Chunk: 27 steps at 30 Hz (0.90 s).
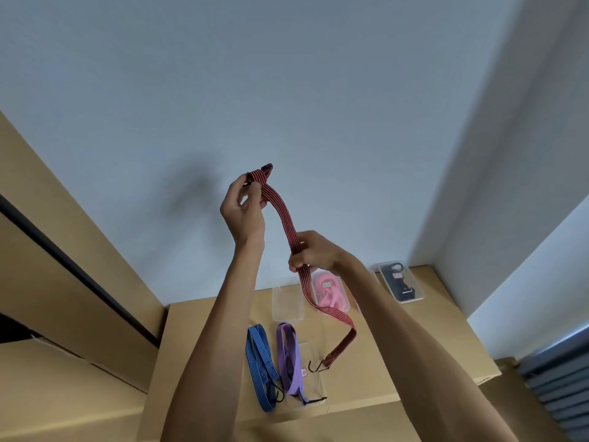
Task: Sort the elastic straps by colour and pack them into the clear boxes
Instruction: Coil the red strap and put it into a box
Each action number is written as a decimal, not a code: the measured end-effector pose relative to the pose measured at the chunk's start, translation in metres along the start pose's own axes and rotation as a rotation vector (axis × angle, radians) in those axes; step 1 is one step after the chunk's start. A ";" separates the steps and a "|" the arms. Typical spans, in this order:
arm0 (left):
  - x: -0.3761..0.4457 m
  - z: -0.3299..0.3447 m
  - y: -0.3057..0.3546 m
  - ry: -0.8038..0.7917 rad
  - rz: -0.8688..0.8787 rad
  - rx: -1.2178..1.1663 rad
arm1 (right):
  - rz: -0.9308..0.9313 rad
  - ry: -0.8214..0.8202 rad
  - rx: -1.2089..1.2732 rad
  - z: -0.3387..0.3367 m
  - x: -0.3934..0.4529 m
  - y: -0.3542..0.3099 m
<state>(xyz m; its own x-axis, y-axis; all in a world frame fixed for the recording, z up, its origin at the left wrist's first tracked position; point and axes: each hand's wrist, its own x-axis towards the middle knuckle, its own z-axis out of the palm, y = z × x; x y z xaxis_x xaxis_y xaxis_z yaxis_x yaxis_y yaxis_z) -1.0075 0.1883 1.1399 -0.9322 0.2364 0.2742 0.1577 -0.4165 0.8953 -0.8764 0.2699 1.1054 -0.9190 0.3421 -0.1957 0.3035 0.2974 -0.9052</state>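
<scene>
Cardboard box top (398, 355) as landmark. At its far edge: black-strap box (402, 281); pink-strap box (330, 290); empty clear box (287, 304). Small red labels, unreadable. Red strap (288, 228) held above: left hand (243, 212) pinches its top, right hand (314, 252) fingers curled round mid-length.

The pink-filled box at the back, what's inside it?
The box holds a coiled pink strap with a small label on top. The red strap, held up by the left hand and right hand, crosses its left side, hiding that part.
</scene>
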 end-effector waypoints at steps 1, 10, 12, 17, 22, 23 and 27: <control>0.000 0.000 -0.001 -0.010 0.005 0.007 | 0.018 0.000 -0.008 0.000 0.002 0.002; -0.004 -0.004 -0.018 -0.273 -0.048 0.061 | 0.019 0.069 0.371 0.002 0.006 0.022; -0.007 -0.011 -0.025 -0.364 -0.086 0.090 | -0.055 0.227 0.525 0.000 0.009 0.018; -0.014 -0.025 -0.040 -0.488 -0.138 0.131 | -0.228 0.494 0.415 -0.010 0.019 -0.010; -0.011 -0.035 -0.048 -0.507 -0.123 0.197 | -0.264 0.496 0.102 -0.003 0.032 -0.014; -0.009 -0.037 -0.049 -0.500 -0.123 0.221 | -0.260 0.496 0.110 -0.003 0.035 -0.012; -0.010 -0.036 -0.042 -0.440 -0.182 0.236 | -0.250 0.504 0.366 -0.001 0.043 -0.013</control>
<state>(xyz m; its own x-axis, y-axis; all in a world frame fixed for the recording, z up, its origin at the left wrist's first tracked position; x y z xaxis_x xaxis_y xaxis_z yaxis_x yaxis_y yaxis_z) -1.0168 0.1717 1.0863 -0.7343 0.6536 0.1832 0.1224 -0.1379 0.9828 -0.9195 0.2817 1.1088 -0.6937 0.7031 0.1563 -0.0897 0.1310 -0.9873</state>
